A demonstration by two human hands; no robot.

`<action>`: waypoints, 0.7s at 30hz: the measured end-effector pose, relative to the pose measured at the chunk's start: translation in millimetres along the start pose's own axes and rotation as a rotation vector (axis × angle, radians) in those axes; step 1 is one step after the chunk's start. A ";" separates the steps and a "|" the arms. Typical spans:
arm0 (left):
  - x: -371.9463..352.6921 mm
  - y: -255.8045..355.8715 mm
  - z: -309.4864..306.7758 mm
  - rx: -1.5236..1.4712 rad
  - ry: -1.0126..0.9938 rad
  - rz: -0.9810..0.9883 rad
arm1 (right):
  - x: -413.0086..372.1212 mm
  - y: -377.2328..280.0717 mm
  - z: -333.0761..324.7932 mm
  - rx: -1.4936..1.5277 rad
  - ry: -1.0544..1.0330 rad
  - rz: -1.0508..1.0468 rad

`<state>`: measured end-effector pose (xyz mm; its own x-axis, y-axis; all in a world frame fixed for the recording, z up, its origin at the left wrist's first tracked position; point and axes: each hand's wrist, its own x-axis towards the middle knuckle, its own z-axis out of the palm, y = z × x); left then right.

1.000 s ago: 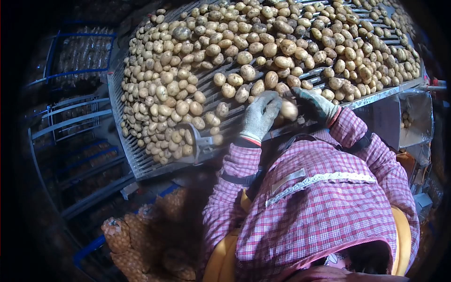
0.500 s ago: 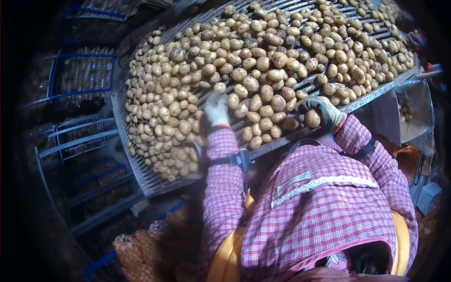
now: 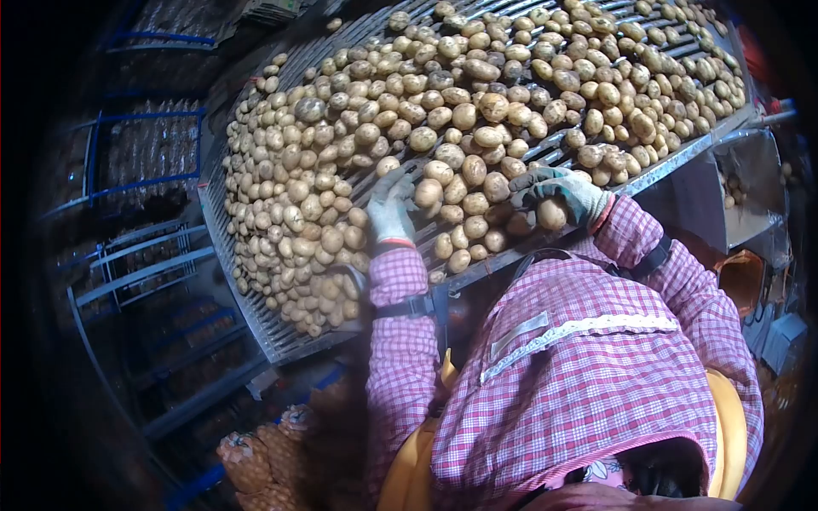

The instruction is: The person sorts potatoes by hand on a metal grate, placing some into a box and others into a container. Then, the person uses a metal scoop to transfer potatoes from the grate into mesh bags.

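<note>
Many pale, dirt-flecked potatoes (image 3: 296,189) cover a slatted metal sorting table (image 3: 273,336). My left hand (image 3: 394,204), in a whitish glove, reaches over the slats with fingers apart. One potato (image 3: 428,192) sits right beside its thumb and fingers, and a smaller potato (image 3: 388,166) lies just past the fingertips. On the other side, my right hand (image 3: 573,194), in a glove with dark fingers, is curled round a potato (image 3: 552,213) near the front rail. Its fingertips reach over neighbouring potatoes, partly hiding them.
A metal rail (image 3: 656,177) edges the table's near side. At right stands an open cardboard box (image 3: 750,183) with some potatoes inside. Filled net sacks (image 3: 264,456) stand below left. Blue-framed racks (image 3: 149,179) line the left side.
The view has shifted slightly. The potato beside my left hand has moved a little right, and that hand's fingers have spread. My right hand stays around its potato, slightly farther left in view.
</note>
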<state>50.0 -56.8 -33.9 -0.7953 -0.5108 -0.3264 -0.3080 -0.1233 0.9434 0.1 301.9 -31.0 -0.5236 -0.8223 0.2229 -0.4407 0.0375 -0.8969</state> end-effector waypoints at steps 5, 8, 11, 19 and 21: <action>-23.9 6.4 41.6 0.208 -0.096 -0.046 | -11.4 11.0 -4.8 -0.057 0.025 0.001; -19.3 -29.7 39.7 0.332 -0.115 0.237 | -25.2 10.1 -7.1 -0.023 0.152 0.057; -41.3 -25.7 43.7 0.447 0.011 0.289 | -40.4 6.1 -7.3 0.362 0.166 0.350; -38.1 -26.3 88.2 0.452 -0.230 0.096 | -46.2 -15.8 -6.7 0.955 0.357 0.665; -52.1 12.6 98.0 -0.169 -0.271 -0.179 | -49.6 -6.3 -15.9 1.049 0.243 0.692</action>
<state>36.5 51.7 -10.8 -0.8530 -0.2268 -0.4701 -0.3825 -0.3410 0.8587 17.2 351.4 -30.3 -0.5808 -0.6820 -0.4445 0.7009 -0.1412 -0.6992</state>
